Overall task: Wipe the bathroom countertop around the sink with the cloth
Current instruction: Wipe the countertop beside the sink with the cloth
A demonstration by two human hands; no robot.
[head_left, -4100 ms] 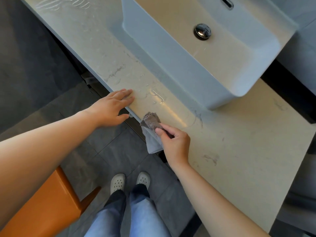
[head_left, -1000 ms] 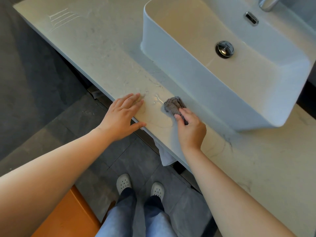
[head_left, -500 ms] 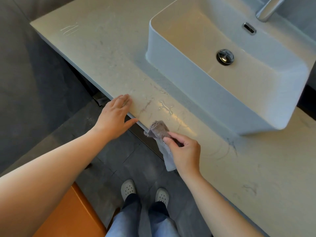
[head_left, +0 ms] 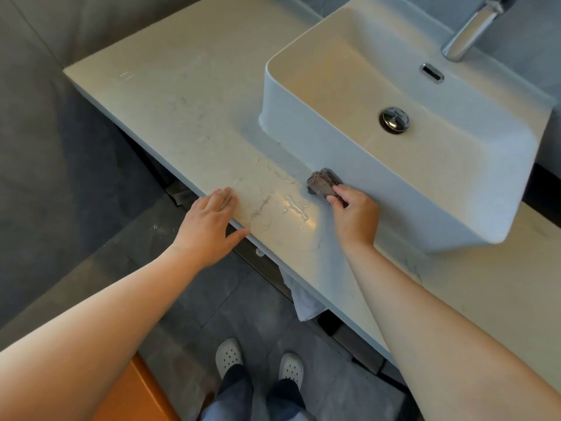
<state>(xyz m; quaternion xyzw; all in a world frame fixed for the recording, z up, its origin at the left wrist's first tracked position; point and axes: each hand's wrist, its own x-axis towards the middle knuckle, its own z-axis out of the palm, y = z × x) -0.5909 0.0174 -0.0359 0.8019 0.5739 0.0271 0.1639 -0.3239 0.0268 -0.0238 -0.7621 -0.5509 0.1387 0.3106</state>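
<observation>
A pale marbled countertop (head_left: 188, 95) carries a white rectangular vessel sink (head_left: 349, 159). My right hand (head_left: 355, 220) grips a bunched grey cloth (head_left: 321, 183) and presses it on the counter against the sink's front wall. A few water streaks (head_left: 296, 208) shine on the stone just left of that hand. My left hand (head_left: 209, 226) rests flat on the counter's front edge, fingers straight, thumb hooked at the rim.
A chrome faucet (head_left: 473, 28) stands at the back right, with a drain plug (head_left: 394, 120) in the basin. A white cloth (head_left: 303, 302) hangs under the counter's edge. An orange stool (head_left: 136, 396) sits at the lower left beside my feet on grey floor tiles.
My right hand has pushed the cloth from the counter's front edge back up against the sink wall. My left hand stays on the edge.
</observation>
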